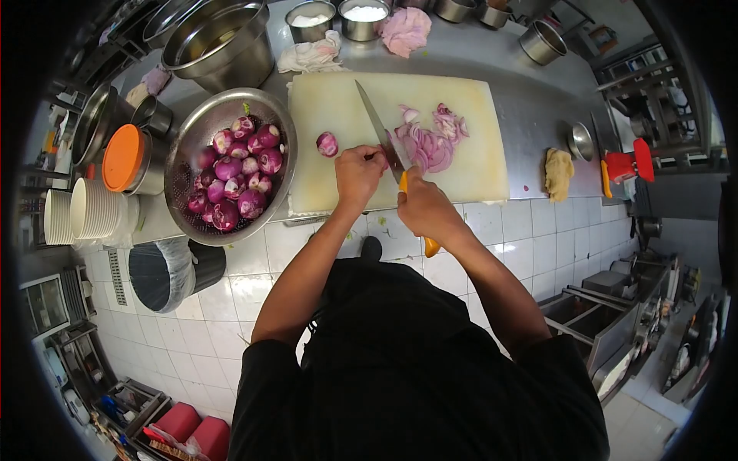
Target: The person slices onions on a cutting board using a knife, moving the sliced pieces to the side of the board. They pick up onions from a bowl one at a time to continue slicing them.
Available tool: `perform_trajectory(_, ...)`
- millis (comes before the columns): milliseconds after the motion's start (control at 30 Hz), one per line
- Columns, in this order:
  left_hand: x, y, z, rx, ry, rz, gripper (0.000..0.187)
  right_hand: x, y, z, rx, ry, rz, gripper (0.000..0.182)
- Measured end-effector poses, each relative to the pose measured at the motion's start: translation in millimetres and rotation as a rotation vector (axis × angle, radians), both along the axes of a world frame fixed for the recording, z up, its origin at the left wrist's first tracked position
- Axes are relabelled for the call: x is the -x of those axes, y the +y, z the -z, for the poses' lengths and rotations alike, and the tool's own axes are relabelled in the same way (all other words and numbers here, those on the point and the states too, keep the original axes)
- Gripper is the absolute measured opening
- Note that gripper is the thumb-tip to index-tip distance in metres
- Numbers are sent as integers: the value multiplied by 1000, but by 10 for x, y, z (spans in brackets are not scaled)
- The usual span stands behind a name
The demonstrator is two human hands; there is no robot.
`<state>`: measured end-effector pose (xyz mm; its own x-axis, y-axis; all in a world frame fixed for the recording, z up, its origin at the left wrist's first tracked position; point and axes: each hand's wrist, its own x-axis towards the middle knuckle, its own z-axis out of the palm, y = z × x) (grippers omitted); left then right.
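Note:
My right hand (430, 206) is wrapped round the orange handle of a large knife (374, 113), whose blade points up and left over the white cutting board (323, 96). Close to the blade's left side, my left hand (360, 175) has its fingers bent together at the board; what they hold, if anything, is hidden. Sliced red onion (430, 146) lies in a loose pile right of the blade. A peeled red onion piece (327, 144) rests left of my left hand. Whole red onions (228, 167) fill a perforated metal colander (284, 115) beside the board.
Behind the board stand a big steel pot (254, 61), metal tins (310, 27) and cloths (311, 55). To the right are a yellow cloth (559, 174), a small metal bowl (580, 142) and a red object (642, 161). An orange-lidded container (124, 157) is left.

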<state>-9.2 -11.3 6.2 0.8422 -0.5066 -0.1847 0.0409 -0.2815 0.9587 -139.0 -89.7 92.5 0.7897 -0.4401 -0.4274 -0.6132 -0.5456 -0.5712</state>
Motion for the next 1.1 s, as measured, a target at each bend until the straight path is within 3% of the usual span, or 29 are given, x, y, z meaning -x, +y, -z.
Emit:
perform_trajectory(267, 63, 18, 17, 88, -50, -67, 18, -24, 4, 109, -8, -15, -4, 25)
perform_trajectory(367, 43, -24, 134, 131, -14, -68, 18, -146, -51, 516, 11, -106, 52, 30)
perform_trajectory(467, 57, -29, 5, -14, -157, 18, 16, -240, -216, 250, -223, -72, 153, 39)
perform_trajectory(567, 130, -74, 66, 11, -332, -64, 15, -230, -321, 89, -97, -19, 154, 38)
perform_trajectory(600, 151, 16, -76, 6, -408, -39, 15, -205, -312, 128, -18, -111, 122, 39)
perform_trajectory(700, 11, 263, 18, 31, -705, -185, 20, -130, -195, 241, -41, -206, 71, 39)
perform_trajectory(800, -191, 449, -197, -5, -837, -299, 33, -76, 33, 290, -133, -204, 65, 39)
perform_trajectory(933, -191, 382, -218, -300, -893, -189, 45, 51, 70, 502, 3, -238, 36, 37)
perform_trajectory(1033, -206, 292, -88, -421, -846, -200, 36, 175, -167, 556, 45, -208, 88, 37)
perform_trajectory(1100, -245, 310, -47, -332, -899, -78, 30, 225, -334, 521, -33, -102, 146, 38)
